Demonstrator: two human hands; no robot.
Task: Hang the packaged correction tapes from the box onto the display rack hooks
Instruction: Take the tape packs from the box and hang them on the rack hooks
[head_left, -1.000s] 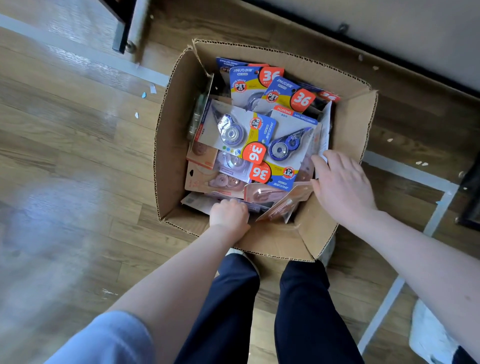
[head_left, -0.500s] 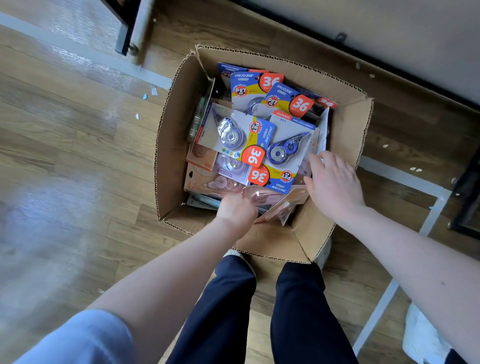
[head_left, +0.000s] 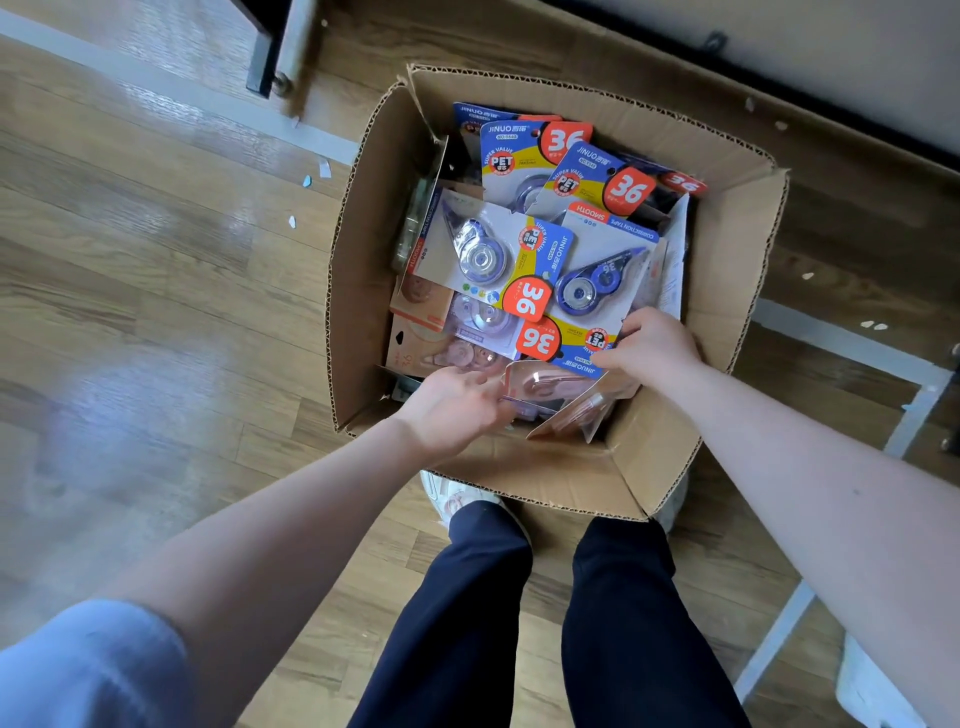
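Note:
An open cardboard box (head_left: 358, 260) stands on the wooden floor in front of my feet. It is full of carded correction tapes, blue ones on top and pink ones underneath. My left hand (head_left: 457, 402) reaches in over the near edge and pinches the edge of a pink correction tape package (head_left: 545, 387) between thumb and fingers. My right hand (head_left: 652, 345) grips the near right corner of a blue correction tape package (head_left: 597, 291) lying face up with a red "36" sticker. No display rack hooks are in view.
A black metal leg (head_left: 265, 52) stands on the floor at the top left, and a dark frame (head_left: 953, 405) sits at the right edge. Grey tape lines (head_left: 841, 340) cross the floor. A white object (head_left: 872, 691) lies at the bottom right. My legs stand just behind the box.
My left hand has moved from the near edge deeper into the box and taken the pink package. My right hand has slid left from the box's right wall onto the blue package.

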